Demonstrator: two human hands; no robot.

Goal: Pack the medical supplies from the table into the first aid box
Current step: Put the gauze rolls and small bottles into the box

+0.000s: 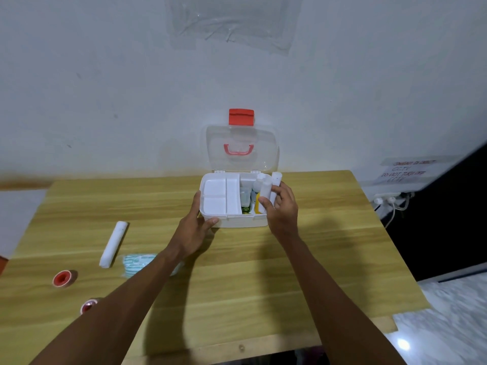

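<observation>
The first aid box (232,221) stands open at the worktop's (263,272) far edge, lid upright. Its right compartment already holds several items; the left tray is empty. The right hand (280,209) grips white bottles (266,192) over that compartment, fingers closed around them. The left hand (196,223) steadies the box, fingers curled on its corner. Still unpacked: a white roll (113,243), a striped packet (137,262) and two red tape rolls (63,278). Packing appears roughly half complete.
</observation>
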